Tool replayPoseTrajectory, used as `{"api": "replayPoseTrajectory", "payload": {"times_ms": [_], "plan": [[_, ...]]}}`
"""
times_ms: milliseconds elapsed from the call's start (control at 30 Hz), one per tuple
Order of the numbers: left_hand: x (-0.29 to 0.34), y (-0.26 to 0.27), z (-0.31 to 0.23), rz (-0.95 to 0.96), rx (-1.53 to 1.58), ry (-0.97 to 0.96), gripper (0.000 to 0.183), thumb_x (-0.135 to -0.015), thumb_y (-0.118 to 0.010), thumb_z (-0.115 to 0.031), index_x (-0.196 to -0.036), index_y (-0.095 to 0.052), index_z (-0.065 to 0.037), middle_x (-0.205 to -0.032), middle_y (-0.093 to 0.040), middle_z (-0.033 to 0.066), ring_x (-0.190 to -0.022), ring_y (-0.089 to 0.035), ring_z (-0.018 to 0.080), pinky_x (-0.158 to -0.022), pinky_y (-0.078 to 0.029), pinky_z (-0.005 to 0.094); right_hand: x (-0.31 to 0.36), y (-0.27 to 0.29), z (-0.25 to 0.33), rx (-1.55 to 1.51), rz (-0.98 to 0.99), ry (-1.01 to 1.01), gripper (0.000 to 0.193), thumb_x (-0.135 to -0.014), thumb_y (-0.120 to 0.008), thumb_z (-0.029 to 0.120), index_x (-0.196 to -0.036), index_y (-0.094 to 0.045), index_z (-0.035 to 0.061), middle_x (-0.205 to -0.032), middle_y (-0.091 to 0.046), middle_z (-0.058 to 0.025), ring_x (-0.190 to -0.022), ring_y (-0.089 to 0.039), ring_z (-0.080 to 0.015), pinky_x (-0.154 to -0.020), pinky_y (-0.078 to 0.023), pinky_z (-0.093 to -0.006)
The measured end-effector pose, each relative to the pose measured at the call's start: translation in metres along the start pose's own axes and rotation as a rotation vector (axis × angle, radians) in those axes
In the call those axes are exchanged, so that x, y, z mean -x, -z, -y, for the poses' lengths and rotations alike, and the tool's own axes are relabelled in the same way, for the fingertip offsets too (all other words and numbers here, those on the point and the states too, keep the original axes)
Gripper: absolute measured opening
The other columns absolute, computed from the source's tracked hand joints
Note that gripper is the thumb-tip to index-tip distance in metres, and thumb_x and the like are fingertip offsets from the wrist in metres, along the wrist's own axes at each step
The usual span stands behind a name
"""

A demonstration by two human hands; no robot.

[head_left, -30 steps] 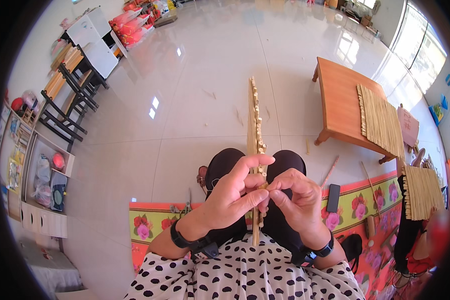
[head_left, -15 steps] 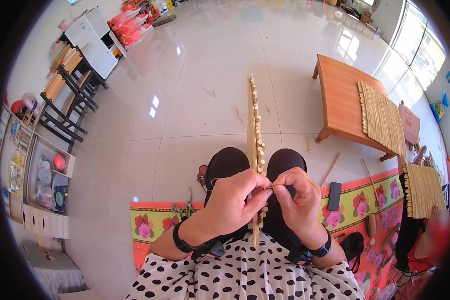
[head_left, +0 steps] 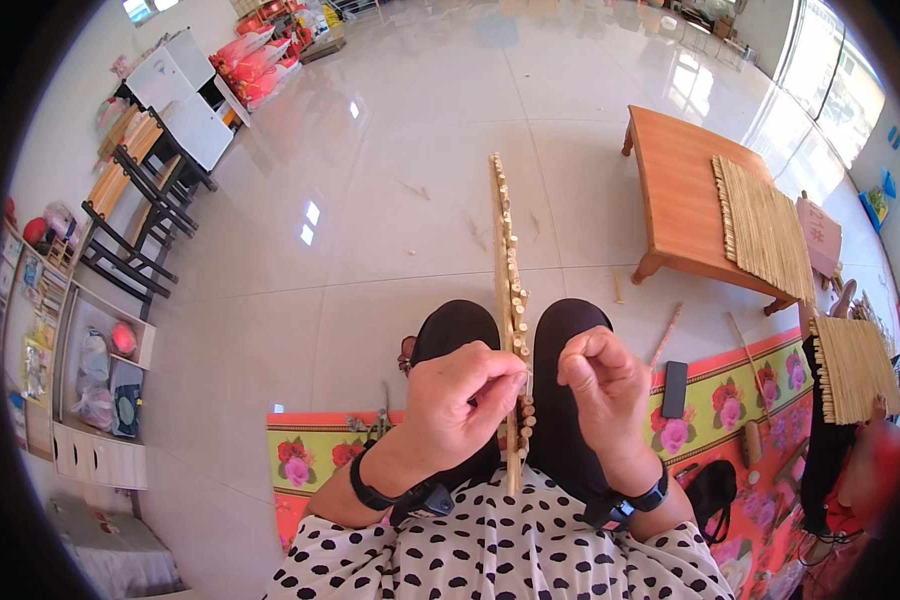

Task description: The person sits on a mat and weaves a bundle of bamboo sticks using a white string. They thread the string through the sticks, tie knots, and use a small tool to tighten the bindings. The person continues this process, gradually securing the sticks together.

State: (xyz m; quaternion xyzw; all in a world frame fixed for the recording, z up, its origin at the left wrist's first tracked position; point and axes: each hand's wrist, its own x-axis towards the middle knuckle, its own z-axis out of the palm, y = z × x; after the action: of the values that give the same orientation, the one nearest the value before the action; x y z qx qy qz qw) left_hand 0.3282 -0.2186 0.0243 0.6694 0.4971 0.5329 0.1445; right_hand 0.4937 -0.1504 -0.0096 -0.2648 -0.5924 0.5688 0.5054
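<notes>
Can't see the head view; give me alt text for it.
A left hand is curled at the edge of a straw mat seen edge-on between the person's knees, the right hand curled beside it. To the right, another mat lies on a wooden table.

A pale, glossy tiled floor (head_left: 400, 180) carries a low, orange-brown wooden table (head_left: 675, 190) and a red and yellow-green floral sheet (head_left: 320, 440). A tan mat of slender, straight stalks (head_left: 762, 230) lies along the table's right edge. A black rectangular phone (head_left: 675, 390) straddles the sheet's far edge; farther right, a thin brown stick (head_left: 750, 348) crosses that edge, and a brown wooden cylinder (head_left: 753, 443) lies closer in.
</notes>
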Motion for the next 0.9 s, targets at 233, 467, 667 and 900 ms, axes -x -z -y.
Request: {"api": "replayPoseTrajectory", "payload": {"times_ms": [233,467,667,900], "plan": [[-0.001,0.004,-0.001,-0.045,0.024,-0.012,0.011,-0.083,-0.067,0.005,-0.091,-0.063,-0.001,-0.070,-0.058,0.0042,-0.053,-0.057,0.0096,-0.047,-0.042,0.0225,0.003,-0.002,-0.005,0.088,0.157,0.115,0.004,-0.085,-0.069,0.000,-0.089,-0.067,-0.0007,-0.084,-0.064,-0.0056,-0.069,-0.058,-0.0121,-0.064,-0.047,-0.0246],[-0.005,0.003,-0.007,-0.050,0.005,-0.031,0.011,-0.082,-0.066,0.005,-0.090,-0.063,-0.001,-0.068,-0.058,0.0038,-0.052,-0.056,0.0101,-0.047,-0.042,0.0223,0.005,-0.010,-0.007,0.123,0.191,0.182,0.010,-0.082,-0.072,0.000,-0.091,-0.070,0.0024,-0.082,-0.067,-0.0067,-0.072,-0.063,-0.0160,-0.064,-0.049,-0.0265],[-0.005,-0.001,-0.007,-0.065,0.040,-0.022,0.010,-0.082,-0.065,0.006,-0.088,-0.063,-0.001,-0.067,-0.058,0.0032,-0.052,-0.053,0.0084,-0.047,-0.040,0.0214,0.003,-0.010,-0.003,0.155,0.211,0.199,0.010,-0.081,-0.072,-0.001,-0.091,-0.070,0.0024,-0.082,-0.067,-0.0067,-0.071,-0.063,-0.0164,-0.064,-0.049,-0.0267],[-0.007,0.001,-0.005,0.016,0.077,0.067,0.006,-0.085,-0.067,0.001,-0.089,-0.063,-0.001,-0.072,-0.064,0.0058,-0.057,-0.061,0.0107,-0.052,-0.046,0.0227,0.003,-0.009,0.000,0.215,0.092,0.288,0.012,-0.080,-0.073,-0.003,-0.090,-0.070,0.0003,-0.082,-0.067,-0.0070,-0.071,-0.062,-0.0168,-0.064,-0.048,-0.0264]]}}
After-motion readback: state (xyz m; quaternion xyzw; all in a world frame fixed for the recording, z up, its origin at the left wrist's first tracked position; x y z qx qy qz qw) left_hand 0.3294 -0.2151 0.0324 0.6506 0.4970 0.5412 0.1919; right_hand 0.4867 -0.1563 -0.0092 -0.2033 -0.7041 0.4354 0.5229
